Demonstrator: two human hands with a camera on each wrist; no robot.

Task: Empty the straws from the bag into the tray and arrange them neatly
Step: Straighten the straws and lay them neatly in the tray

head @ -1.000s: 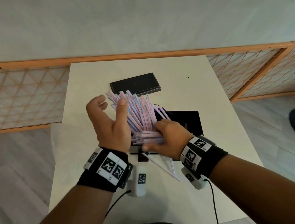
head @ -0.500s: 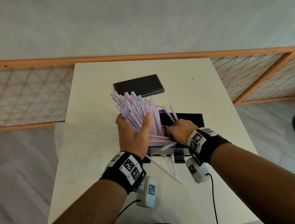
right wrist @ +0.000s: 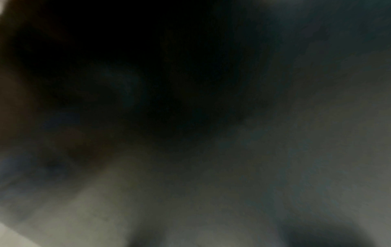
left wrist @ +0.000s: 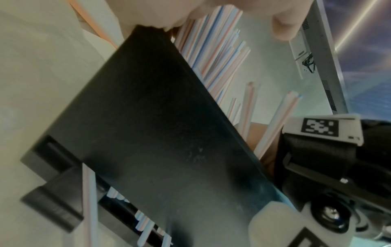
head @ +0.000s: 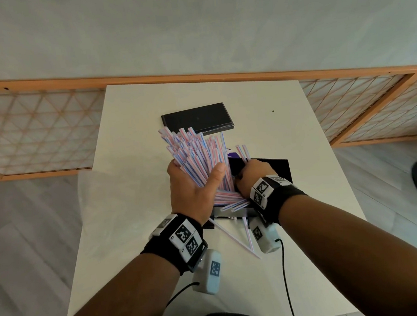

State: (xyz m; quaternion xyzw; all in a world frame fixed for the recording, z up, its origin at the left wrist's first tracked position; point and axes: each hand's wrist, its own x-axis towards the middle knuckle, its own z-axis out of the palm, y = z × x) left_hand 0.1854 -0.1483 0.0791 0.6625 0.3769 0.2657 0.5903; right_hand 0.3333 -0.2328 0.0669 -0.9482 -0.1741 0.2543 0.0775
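Note:
A thick bundle of pink-and-blue striped straws [head: 197, 153] stands fanned up and to the left, its lower ends in the black tray [head: 280, 170]. My left hand [head: 196, 184] grips the bundle, thumb across its front. In the left wrist view the straws [left wrist: 213, 50] rise behind the tray's dark wall [left wrist: 158, 133]. My right hand [head: 253, 176] reaches down into the tray with curled fingers, and a few straws [head: 242, 152] stick up out of it. A purple scrap [head: 232, 153], perhaps the bag, peeks out behind. The right wrist view is dark.
A second flat black piece [head: 196, 119] lies on the white table [head: 136, 214] beyond the bundle. Loose straws [head: 237, 242] lie across the table in front of the tray. A wooden lattice screen [head: 36, 132] runs behind, with grey floor on both sides.
My left hand has moved right and closed round the bundle, which it only steadied before. My right hand has left the bundle's base and gone further into the tray.

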